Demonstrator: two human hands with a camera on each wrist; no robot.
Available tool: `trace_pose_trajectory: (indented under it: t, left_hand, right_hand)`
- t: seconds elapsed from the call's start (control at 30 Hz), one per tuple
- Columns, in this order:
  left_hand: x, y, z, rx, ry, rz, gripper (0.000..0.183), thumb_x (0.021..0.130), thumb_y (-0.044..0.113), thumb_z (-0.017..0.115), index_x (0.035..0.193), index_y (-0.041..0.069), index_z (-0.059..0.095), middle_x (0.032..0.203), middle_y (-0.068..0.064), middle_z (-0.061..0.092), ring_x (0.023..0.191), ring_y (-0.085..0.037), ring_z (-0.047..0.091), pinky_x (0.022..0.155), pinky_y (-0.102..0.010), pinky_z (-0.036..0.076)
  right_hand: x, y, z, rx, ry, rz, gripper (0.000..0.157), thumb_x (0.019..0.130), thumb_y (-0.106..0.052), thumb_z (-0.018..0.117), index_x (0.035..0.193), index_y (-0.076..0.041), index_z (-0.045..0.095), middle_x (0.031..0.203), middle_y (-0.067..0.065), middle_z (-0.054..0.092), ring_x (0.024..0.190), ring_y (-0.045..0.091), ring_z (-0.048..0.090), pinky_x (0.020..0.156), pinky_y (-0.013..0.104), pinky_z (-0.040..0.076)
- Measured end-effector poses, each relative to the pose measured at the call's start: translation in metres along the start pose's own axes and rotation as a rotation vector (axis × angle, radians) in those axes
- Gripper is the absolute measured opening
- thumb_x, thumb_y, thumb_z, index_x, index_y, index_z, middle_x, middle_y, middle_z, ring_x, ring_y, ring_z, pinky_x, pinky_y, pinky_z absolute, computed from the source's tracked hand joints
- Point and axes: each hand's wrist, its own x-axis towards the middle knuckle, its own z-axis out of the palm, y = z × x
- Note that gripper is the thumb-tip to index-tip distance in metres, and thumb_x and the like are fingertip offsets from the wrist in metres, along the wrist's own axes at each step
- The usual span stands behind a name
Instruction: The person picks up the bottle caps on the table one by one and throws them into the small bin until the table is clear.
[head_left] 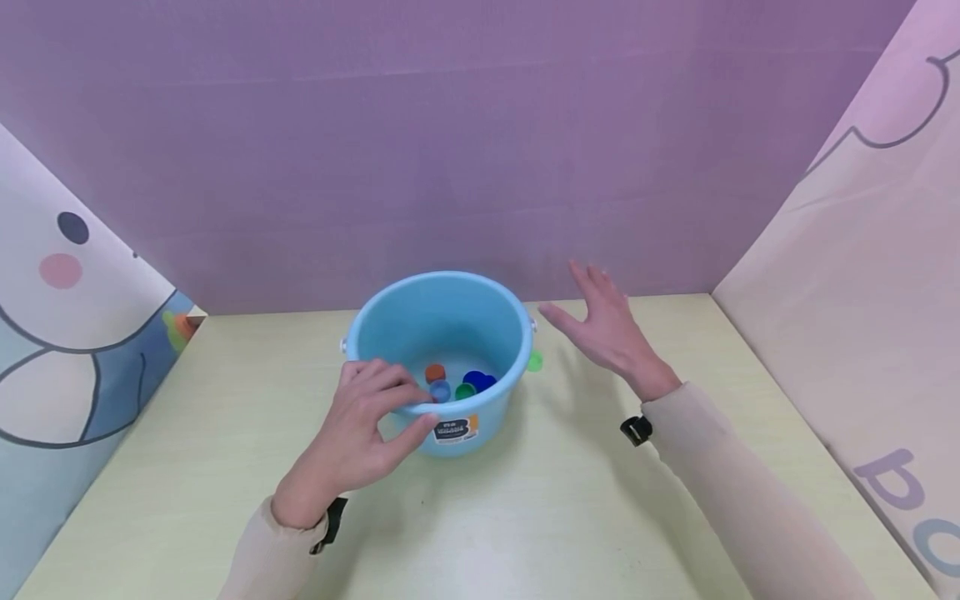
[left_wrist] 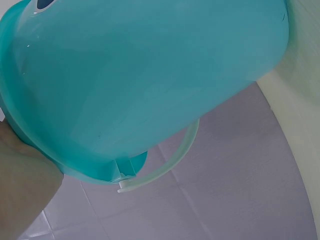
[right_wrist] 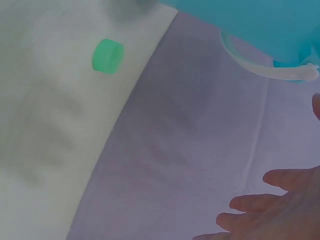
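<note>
A light blue bucket (head_left: 491, 417) stands on the table, with several bottle caps at its bottom: an orange cap (head_left: 435, 372), a light blue cap (head_left: 440, 390), a green cap (head_left: 465, 391) and dark blue ones (head_left: 477, 379). My left hand (head_left: 360, 425) grips the near-left rim, fingers over the edge and thumb outside by the label. To the right of the bucket my right hand (head_left: 603, 329) is raised with fingers spread, holding nothing. A light green bottle cap (right_wrist: 107, 56) lies on the table beside the bucket's right side, below the right hand.
The pale table (head_left: 525, 517) meets a purple backdrop (head_left: 480, 167) right behind the bucket. Printed panels flank it, a cartoon one (head_left: 52, 358) at left and a pale one (head_left: 862, 317) at right. The bucket's white handle (left_wrist: 182, 155) hangs at the back.
</note>
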Motion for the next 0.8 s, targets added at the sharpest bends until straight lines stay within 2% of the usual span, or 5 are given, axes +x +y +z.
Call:
trace_pose_trajectory:
  t: [0.1, 0.5, 0.8]
  left_hand:
    - [0.0, 0.0, 0.0, 0.0, 0.0, -0.001, 0.034, 0.1, 0.048, 0.06, 0.09, 0.02, 0.075, 0.092, 0.009, 0.066, 0.093, -0.017, 0.055, 0.085, -0.047, 0.03]
    - [0.0, -0.001, 0.0, 0.004, 0.005, 0.006, 0.034, 0.1, 0.048, 0.059, 0.09, 0.02, 0.075, 0.092, 0.009, 0.066, 0.093, -0.017, 0.056, 0.085, -0.047, 0.03]
    - [0.0, 0.0, 0.0, 0.008, 0.01, 0.014, 0.036, 0.1, 0.05, 0.058, 0.09, 0.02, 0.075, 0.092, 0.009, 0.066, 0.093, -0.017, 0.056, 0.085, -0.046, 0.03]
  right_hand:
    - [0.001, 0.004, 0.003, -0.001, -0.013, 0.02, 0.095, 0.093, -0.072, 0.048, 0.165, -0.023, 0.01, 0.17, 0.011, 0.003, 0.155, 0.038, -0.003, 0.111, 0.076, 0.01]
    - [0.003, 0.017, 0.019, -0.026, -0.05, 0.036, 0.097, 0.094, -0.069, 0.05, 0.165, -0.018, 0.009, 0.17, 0.014, 0.003, 0.155, 0.039, -0.001, 0.114, 0.071, 0.007]
    - [0.002, 0.025, 0.041, -0.038, -0.082, 0.056, 0.097, 0.093, -0.069, 0.051, 0.164, -0.012, 0.016, 0.168, 0.018, 0.013, 0.154, 0.043, 0.007, 0.113, 0.073, 0.011]
